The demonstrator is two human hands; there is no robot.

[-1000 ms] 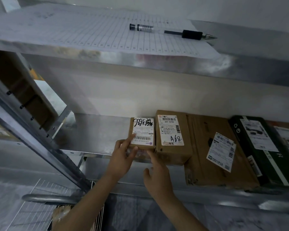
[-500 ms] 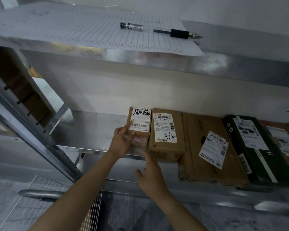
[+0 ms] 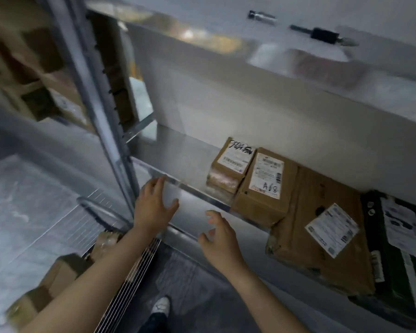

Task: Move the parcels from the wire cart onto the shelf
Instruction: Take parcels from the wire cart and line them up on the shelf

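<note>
Placement step looks finished: left hand [image 3: 154, 207] and right hand [image 3: 222, 239] are hovering before the shelf [image 3: 178, 152], grips spread and empty, small parcel [image 3: 231, 164] lying on the shelf against the A68 box [image 3: 262, 186]; next is probably reaching below the shelf into the wire cart [image 3: 132, 277] for a cart parcel [image 3: 60, 272].

The left forearm [image 3: 89, 280] and the right forearm [image 3: 262, 292] are bare along all the length that shows, from the lower edge up to the wrists; the left hand [image 3: 154, 207] and the right hand [image 3: 222, 241] are bare as well; lower down, between the arms, one pale, whitish shoe [image 3: 162, 305] shows, meeting a dark trouser leg [image 3: 153, 322]; both are blurred, so finer details cannot be told.
</note>
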